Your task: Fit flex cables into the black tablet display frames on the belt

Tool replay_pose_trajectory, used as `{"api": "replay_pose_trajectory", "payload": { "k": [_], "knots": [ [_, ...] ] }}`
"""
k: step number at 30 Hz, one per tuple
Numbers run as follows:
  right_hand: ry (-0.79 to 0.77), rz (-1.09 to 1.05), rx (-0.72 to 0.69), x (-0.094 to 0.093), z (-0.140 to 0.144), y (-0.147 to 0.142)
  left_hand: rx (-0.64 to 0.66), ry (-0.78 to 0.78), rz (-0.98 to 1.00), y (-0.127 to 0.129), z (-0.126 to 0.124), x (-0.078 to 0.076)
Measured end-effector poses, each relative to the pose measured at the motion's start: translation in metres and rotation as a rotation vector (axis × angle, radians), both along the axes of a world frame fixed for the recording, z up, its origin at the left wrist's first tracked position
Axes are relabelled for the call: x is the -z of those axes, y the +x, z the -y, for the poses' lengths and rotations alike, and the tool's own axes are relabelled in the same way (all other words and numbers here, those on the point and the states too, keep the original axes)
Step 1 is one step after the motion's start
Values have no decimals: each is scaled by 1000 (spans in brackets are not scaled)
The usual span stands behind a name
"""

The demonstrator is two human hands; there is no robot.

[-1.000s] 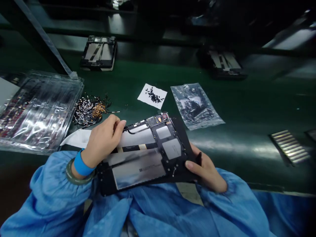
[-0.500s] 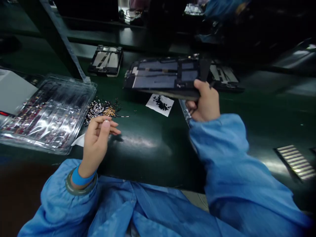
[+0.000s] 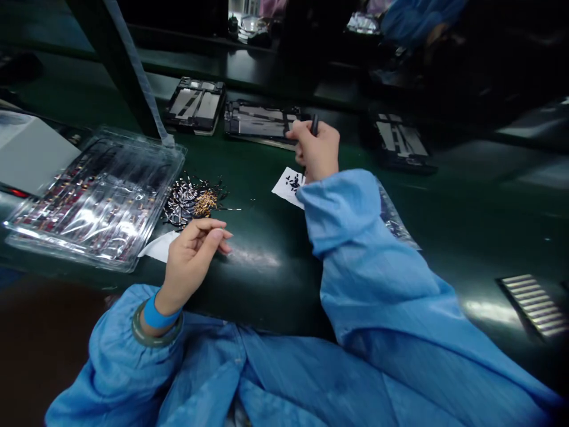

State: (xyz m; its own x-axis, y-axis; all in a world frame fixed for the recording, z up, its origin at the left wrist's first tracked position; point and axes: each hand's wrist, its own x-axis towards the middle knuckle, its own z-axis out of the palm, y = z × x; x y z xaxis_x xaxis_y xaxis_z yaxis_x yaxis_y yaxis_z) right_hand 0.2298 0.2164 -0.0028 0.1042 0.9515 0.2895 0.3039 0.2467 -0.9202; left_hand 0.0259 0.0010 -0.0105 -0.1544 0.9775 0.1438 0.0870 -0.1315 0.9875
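Our right hand [image 3: 315, 149] grips the panel [image 3: 260, 121] by its edge; it could slip. Our left hand [image 3: 193, 258] fingers curl empty beside the pins [image 3: 193, 200].

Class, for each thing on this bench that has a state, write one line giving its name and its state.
Right hand: stretched forward, gripping a dark slim tool, touching the device frame.
Device frame: lying flat on the belt.
Left hand: raised off the belt, fingers pinched; anything held is too small to tell.
Clear blister tray: closed, lying flat.
Connector pile: loose heap.
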Motion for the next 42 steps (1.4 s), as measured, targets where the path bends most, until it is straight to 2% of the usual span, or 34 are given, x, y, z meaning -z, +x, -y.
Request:
{"api": "replay_pose_trajectory", "payload": {
  "k": [1,3,5,7,9,12,14,17,21,30,36,39,42],
  "knots": [
    [-74,-193,-94,-11,24,-13,32,6,-11,2,0,0],
    [-109,-500,-319,-27,74,-38,95,32,-12,7,1,1],
    [-178,-596,-441,-33,115,-55,131,54,8,12,3,2],
    [-139,-560,-441,-29,141,-63,121,22,1,16,5,4],
    [-124,-491,-481,-21,152,-60,76,-22,-29,18,7,4],
    [-212,-375,-671,-15,153,-45,40,-33,-47,17,10,4],
    [-255,-343,-724,-15,152,-35,49,-20,-45,16,11,3],
    [-305,-463,-626,-17,156,-27,70,9,-47,15,12,3],
    [-336,-609,-472,-15,164,-31,109,61,-58,17,12,3],
    [-372,-623,-448,-10,162,-34,111,48,-82,17,13,5],
    [-317,-617,-415,-13,173,-35,104,-4,-111,19,11,4],
    [-268,-561,-303,-18,174,-19,95,-41,-143,20,11,4],
    [-171,-380,-85,-17,155,24,93,-50,-175,20,11,5]
  ]
}}
